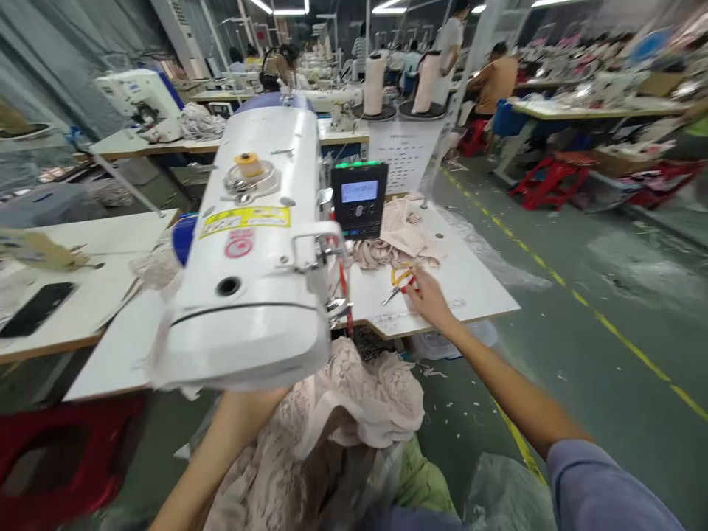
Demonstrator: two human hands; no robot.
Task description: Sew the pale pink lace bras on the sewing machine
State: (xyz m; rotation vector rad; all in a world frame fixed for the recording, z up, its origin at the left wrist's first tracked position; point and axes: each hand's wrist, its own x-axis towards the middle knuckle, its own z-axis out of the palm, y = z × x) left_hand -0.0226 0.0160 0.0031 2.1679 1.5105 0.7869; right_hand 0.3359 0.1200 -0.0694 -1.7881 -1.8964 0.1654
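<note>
My right hand [425,296] is over the front of the white table, its fingertips closed at the red handle of a small pair of scissors [394,292]. The scissors have yellow and red handles, and their metal tips point left toward the machine. My left hand [259,402] reaches under the front of the white sewing machine [248,332], where its fingers are hidden. Beside it, a heap of pale pink lacy fabric [354,398] hangs off the table edge and over my lap.
A control panel [359,199] stands beside the machine, with pale fabric strips [376,253] in front. Two thread cones [375,85] rise behind. A phone [37,310] lies on the left table. Red stools [60,457] and a plastic bag [506,487] are low down. Several people work farther back.
</note>
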